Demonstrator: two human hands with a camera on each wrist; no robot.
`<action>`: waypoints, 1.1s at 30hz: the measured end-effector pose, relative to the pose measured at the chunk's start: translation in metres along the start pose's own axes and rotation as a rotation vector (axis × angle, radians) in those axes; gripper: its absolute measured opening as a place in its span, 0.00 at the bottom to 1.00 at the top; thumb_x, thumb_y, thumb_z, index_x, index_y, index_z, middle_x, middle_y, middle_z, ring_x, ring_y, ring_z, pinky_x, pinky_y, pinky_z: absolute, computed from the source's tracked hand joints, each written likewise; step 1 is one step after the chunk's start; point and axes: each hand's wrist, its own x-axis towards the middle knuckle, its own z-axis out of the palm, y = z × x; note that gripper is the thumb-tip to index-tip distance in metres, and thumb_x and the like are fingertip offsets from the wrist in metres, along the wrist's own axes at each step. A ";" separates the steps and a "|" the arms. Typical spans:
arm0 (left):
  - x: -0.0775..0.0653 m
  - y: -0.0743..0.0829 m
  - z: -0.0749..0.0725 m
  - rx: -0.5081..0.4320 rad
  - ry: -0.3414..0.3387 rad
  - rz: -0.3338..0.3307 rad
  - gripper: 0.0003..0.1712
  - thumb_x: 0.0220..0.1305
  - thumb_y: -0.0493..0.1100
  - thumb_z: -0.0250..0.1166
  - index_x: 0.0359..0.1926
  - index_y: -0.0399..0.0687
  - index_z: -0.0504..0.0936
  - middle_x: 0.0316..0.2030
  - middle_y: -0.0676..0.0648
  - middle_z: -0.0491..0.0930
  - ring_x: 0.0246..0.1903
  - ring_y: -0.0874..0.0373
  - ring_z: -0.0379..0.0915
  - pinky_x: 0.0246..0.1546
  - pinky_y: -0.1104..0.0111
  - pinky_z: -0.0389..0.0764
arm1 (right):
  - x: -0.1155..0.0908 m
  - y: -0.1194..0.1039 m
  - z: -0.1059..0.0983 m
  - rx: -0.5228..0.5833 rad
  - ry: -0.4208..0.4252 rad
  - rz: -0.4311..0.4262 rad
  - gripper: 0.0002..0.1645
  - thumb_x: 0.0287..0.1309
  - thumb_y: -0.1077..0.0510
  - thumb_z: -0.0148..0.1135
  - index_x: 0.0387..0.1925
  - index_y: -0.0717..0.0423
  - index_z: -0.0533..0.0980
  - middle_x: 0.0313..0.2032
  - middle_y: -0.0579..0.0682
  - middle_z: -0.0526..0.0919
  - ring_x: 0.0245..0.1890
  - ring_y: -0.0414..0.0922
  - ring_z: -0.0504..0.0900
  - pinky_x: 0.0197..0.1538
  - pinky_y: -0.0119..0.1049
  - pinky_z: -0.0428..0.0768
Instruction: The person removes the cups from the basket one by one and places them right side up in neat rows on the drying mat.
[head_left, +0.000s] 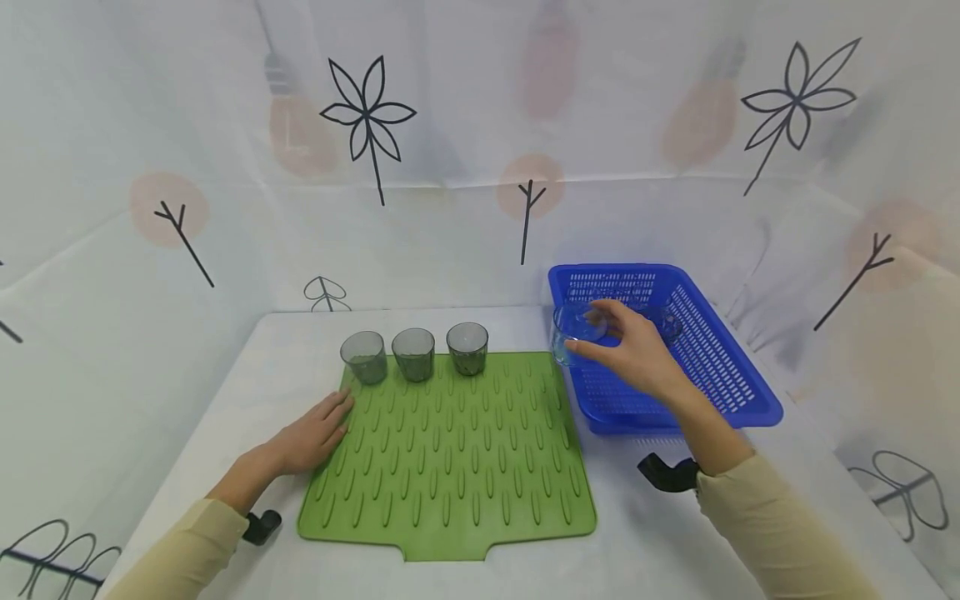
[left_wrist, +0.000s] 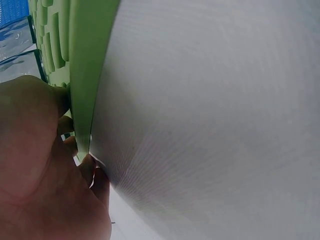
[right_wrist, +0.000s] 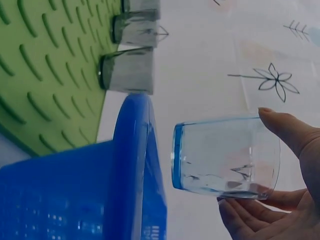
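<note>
My right hand [head_left: 633, 346] pinches a clear, blue-tinted drinking glass [right_wrist: 225, 157] between thumb and fingers. The glass is above the left rim of a blue plastic basket [head_left: 705, 358], mouth up in the head view. On the left, my left hand [head_left: 311, 433] rests against the left edge of a green ridged mat [head_left: 457, 450], its fingers fairly straight. Three smoky grey glasses stand upright in a row along the mat's far edge: a left glass [head_left: 365, 358], a middle glass [head_left: 414, 355] and a right glass [head_left: 468, 350].
More clear glassware [head_left: 667, 323] lies in the far part of the basket, partly hidden by my right hand. A white table [head_left: 288, 350] carries everything, with a patterned cloth [head_left: 450, 233] hanging behind and at the sides. The mat has a short tab [head_left: 444, 552] at its near edge.
</note>
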 end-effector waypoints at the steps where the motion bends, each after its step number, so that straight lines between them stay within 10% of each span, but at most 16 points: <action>1: 0.000 0.000 0.000 -0.001 -0.001 0.000 0.30 0.80 0.39 0.50 0.75 0.25 0.58 0.76 0.27 0.52 0.75 0.29 0.49 0.74 0.40 0.57 | 0.001 -0.001 0.002 0.005 0.001 -0.005 0.50 0.62 0.41 0.72 0.74 0.63 0.62 0.63 0.64 0.75 0.67 0.64 0.72 0.71 0.59 0.71; 33: 0.000 0.003 -0.001 0.002 -0.007 -0.004 0.30 0.81 0.40 0.49 0.75 0.26 0.58 0.76 0.27 0.52 0.75 0.29 0.48 0.74 0.40 0.57 | 0.014 -0.001 0.054 0.031 -0.020 -0.038 0.50 0.61 0.47 0.74 0.73 0.67 0.61 0.63 0.66 0.74 0.65 0.63 0.73 0.69 0.58 0.73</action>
